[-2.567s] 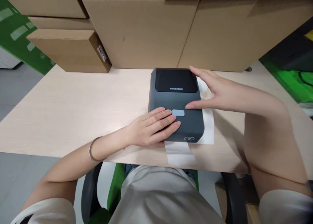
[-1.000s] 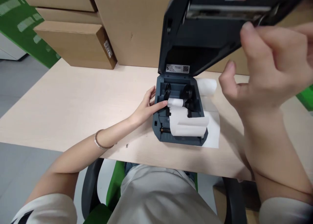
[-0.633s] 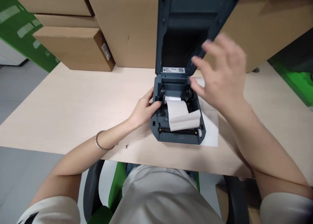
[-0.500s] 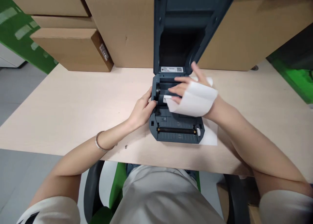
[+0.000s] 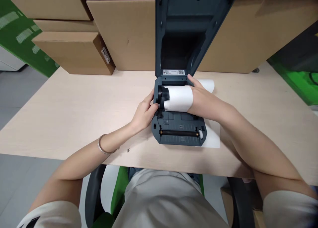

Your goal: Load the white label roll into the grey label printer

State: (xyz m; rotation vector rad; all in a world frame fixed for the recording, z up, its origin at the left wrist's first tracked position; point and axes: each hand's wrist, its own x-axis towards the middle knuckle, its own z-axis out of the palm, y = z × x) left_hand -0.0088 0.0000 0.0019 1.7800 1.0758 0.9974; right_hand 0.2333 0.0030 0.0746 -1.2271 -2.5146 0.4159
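A dark blue-grey label printer lies on the table with its lid raised. At its left side, my left hand grips the edge, thumb on top. A curved white paper lies across the roll bay, beside the black roll holder. My right hand reaches in from the right with its thumb stretched upward. The white paper covers its other fingers, so their grip is hidden. The black roller shows bare at the printer's front.
A flat white sheet lies partly under the printer's right side, and curled white paper sits behind my right hand. Large cardboard boxes line the table's back, with a smaller box at left. The table's front edge is close to my body.
My right hand has moved left and down into the printer's bay. Its fingers, spread and visible before, are now behind the white paper. My left hand stays in place.
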